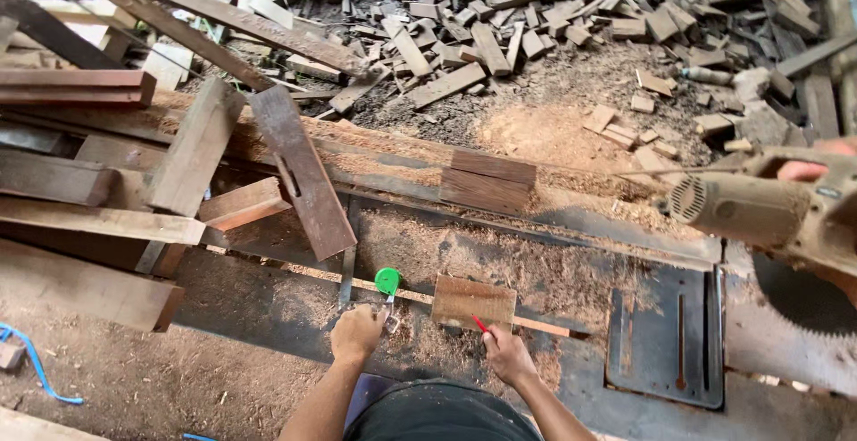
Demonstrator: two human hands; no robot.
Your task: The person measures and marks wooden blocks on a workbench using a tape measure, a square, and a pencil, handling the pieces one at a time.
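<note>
Head view: left hand closed around green tape measure, on sawdust-covered bench. Right hand pinches red pencil, tip at near edge of small wood block lying across thin strip. Black saw plate just right; bare bench between. Power saw far right, well apart.

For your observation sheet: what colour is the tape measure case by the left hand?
Bright green; the tape measure shows best in the head view, just above the left hand.
</note>
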